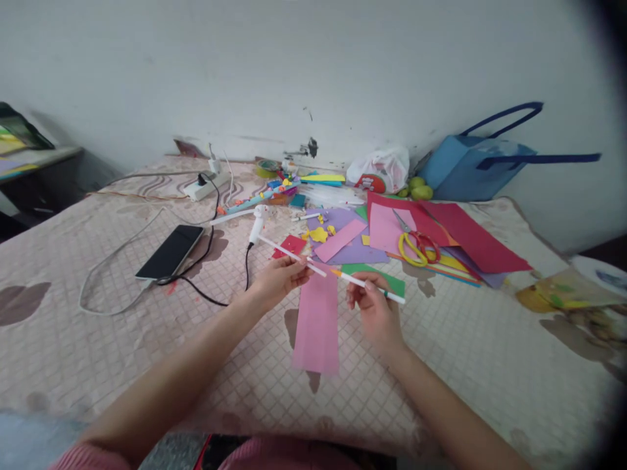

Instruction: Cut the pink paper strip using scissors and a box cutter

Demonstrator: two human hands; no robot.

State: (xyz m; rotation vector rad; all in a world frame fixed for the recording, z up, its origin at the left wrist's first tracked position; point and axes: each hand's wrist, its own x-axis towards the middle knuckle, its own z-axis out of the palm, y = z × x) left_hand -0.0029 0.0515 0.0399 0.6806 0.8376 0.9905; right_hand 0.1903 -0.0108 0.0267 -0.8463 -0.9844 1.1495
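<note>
A thin white stick (281, 247) is pinched in the fingers of my left hand (280, 281), slanting down to the right. My right hand (376, 307) grips a white pen (356, 281) with an orange tip and a green band; its tip lies close to the stick's lower end. Whether they touch I cannot tell. Below both hands a long pink paper strip (317, 326) lies on the patterned tablecloth. A green paper piece (392, 279) is partly behind my right hand. Left of the stick is a white glue gun (257, 228) with a black cord.
A black phone (170, 252) with cables lies left, below a power strip (206, 187). Scissors (414, 247) rest on coloured paper (482, 238) at the right. Farther back are a plastic bag (382, 171) and a blue bag (473, 168). A clear container (568, 287) stands far right.
</note>
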